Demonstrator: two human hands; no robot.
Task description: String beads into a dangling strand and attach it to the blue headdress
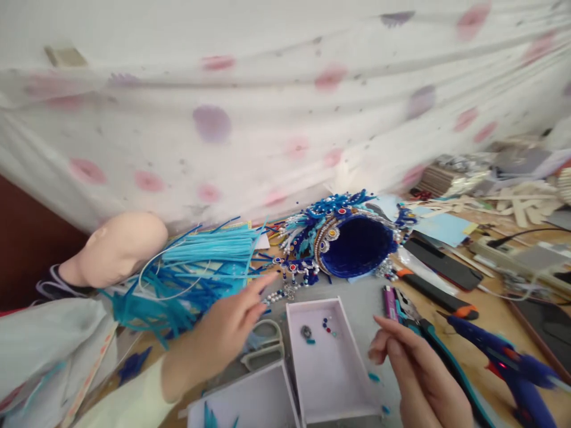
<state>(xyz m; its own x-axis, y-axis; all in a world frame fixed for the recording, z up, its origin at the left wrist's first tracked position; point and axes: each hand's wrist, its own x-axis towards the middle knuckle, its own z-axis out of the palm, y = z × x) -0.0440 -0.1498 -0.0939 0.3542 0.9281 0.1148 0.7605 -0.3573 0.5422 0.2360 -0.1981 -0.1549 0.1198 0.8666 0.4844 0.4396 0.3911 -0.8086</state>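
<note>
Holding my left hand (pixel 236 318) open near the beaded headdress (pixel 345 244).
My right hand (pixel 413 368) curls near the white tray (pixel 328 374); whether gripping, I cannot tell.

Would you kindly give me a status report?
Left hand near beaded headdress; right hand near pliers. Headdress on side, opening facing camera. Scissors between left hand and white tray.

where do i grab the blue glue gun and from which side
Probably by the handle, right hand coming from the near side: the handle slants toward the person, below the barrel, while the nozzle points away, leftward. A red light glows, so the nozzle may be hot.
</note>
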